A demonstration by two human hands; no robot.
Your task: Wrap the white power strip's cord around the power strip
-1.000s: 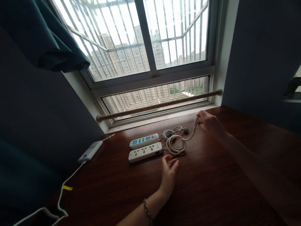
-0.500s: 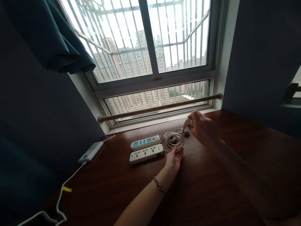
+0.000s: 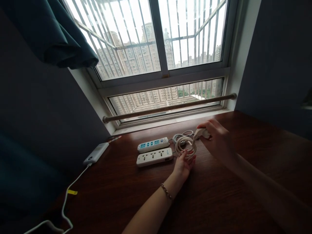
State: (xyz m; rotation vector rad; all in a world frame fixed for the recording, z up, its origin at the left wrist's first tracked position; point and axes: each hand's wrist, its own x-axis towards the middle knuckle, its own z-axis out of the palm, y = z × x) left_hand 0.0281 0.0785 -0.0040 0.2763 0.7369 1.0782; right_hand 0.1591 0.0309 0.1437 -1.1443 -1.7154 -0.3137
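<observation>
Two white power strips lie side by side on the dark wooden desk: the far power strip has blue sockets, the near power strip is plain white. The near strip's coiled white cord sits just right of them. My left hand rests at the coil, fingers on its loops. My right hand pinches the cord's plug just above the coil. A second, thinner cord lies behind it.
A white power bank lies at the desk's left, with a white cable trailing to the front edge. A wooden rod runs along the window sill. A dark curtain hangs upper left.
My right hand has carried the plug leftward from the outstretched cord to the coil. My left hand moved forward from the bare desk onto the coil's loops.
</observation>
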